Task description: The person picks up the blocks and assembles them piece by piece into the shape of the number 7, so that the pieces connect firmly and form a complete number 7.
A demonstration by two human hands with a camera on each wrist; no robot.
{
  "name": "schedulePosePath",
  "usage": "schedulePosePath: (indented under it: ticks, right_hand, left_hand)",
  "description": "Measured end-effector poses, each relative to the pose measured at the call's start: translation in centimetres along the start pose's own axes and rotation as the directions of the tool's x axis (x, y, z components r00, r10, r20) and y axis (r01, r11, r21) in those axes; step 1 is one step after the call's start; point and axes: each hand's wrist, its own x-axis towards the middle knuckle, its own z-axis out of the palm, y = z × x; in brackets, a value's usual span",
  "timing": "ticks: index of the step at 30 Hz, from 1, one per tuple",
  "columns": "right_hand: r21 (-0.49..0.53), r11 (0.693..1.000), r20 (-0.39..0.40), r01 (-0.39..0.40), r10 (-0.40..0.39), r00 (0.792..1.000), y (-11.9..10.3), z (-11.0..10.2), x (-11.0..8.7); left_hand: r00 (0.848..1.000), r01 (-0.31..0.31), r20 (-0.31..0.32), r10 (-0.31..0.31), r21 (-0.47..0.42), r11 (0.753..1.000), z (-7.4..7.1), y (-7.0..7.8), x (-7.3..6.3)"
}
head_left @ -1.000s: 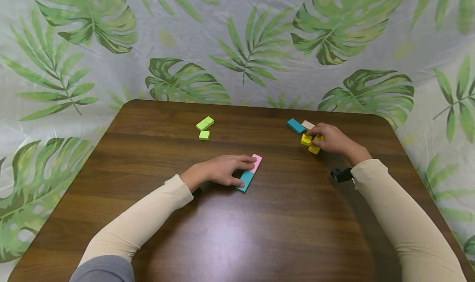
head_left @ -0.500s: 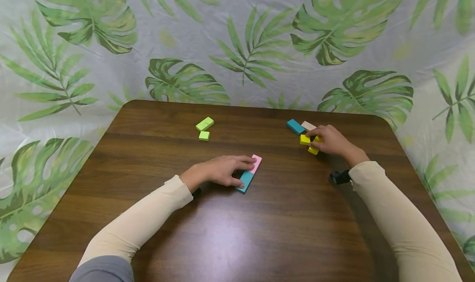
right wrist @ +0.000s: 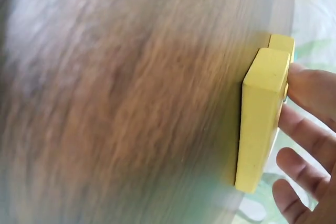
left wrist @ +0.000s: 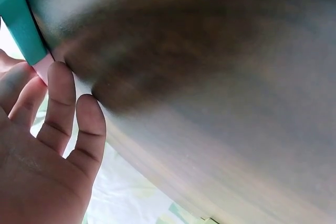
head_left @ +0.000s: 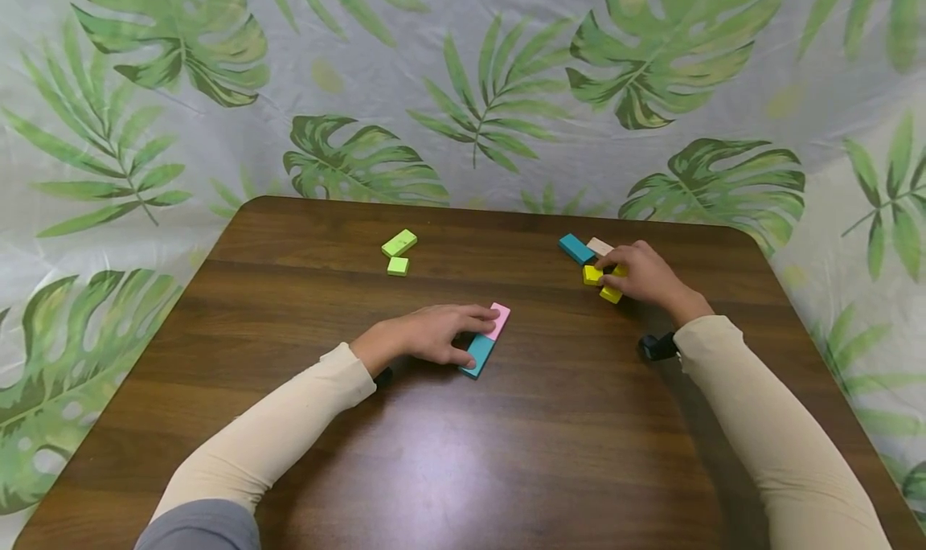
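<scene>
My left hand (head_left: 441,330) rests over two flat blocks lying end to end. Its fingers touch the pink block (head_left: 499,318), and its thumb lies on the teal block (head_left: 481,352). At the table's far right, my right hand (head_left: 644,275) reaches in among several blocks. Its index fingertip and thumb tip are at the right side of a small yellow block (head_left: 592,276). A longer yellow block (right wrist: 260,124) lies partly under the thumb, and the other fingers stay spread beside it. Past the fingertips are a blue block (head_left: 575,248) and a pale pinkish block (head_left: 599,247), which the hand partly overlaps.
A long light-green block (head_left: 399,243) and a short light-green block (head_left: 398,266) lie at the back left of the brown wooden table (head_left: 289,236). Behind the table's far edge hangs a leaf-patterned cloth (head_left: 506,75).
The small yellow block has shifted slightly left, away from the longer yellow one, with the right fingertips beside it. The right forearm has drifted a little left. The left hand stays put.
</scene>
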Motion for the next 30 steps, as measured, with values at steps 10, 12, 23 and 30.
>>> schedulePosePath:
  ticks: [10,12,23,30]
  right_hand:
    - [0.025,0.996,0.028,-0.087,0.087,0.996,-0.4,0.4,0.4]
    - [0.026,0.996,0.025,-0.085,0.084,0.996,-0.4,0.4,0.4]
    - [0.084,0.992,0.022,-0.098,0.097,0.995,0.8,-0.3,-0.9]
    - [0.065,0.996,-0.018,-0.056,0.057,0.998,0.9,-0.7,-0.3]
  left_hand:
    - [1.0,-0.003,0.005,0.003,-0.008,1.0,0.3,-0.2,0.0]
    - [1.0,-0.001,0.006,0.001,-0.008,1.0,0.3,-0.2,0.0]
    - [1.0,0.001,0.005,-0.001,-0.004,1.0,0.2,0.0,0.1]
    - [1.0,-0.002,0.004,0.002,-0.012,1.0,0.1,-0.1,0.1]
